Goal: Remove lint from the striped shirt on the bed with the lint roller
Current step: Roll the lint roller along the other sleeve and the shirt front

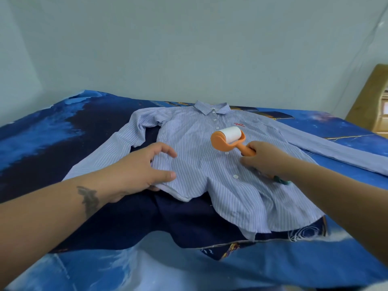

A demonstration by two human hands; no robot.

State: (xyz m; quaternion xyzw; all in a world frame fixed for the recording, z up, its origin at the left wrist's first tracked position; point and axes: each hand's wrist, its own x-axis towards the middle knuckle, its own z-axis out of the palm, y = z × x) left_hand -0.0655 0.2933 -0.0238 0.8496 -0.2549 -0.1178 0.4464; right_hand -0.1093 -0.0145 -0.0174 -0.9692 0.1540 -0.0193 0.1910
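— So, starting far left?
— Blue patterned bed sheet (42, 131), dark in the middle, spread over the bed. Bare forearm with a dark tattoo (89, 198) reaching in from the lower left.
— And at the end of it?
— Left hand (142, 169), fingers loosely spread and lying on the near left hem of the striped shirt (189, 148), thumb on top of the fabric, edge of the cloth lifted a little under the palm. Hard to tell whether pinching or only pressing.
— Shirt itself?
— Laid front-up on the bed, buttoned, collar at the far side, left sleeve bent, right sleeve stretched out toward the right edge.
— Moving right?
— Lint roller (228, 137), orange frame, white roll resting on the chest beside the button line, just below a small red logo (239, 124).
— Held by?
— Right hand (264, 160), curled tight around the orange handle.
— Far right?
— Wooden headboard (369, 106) against the pale wall.
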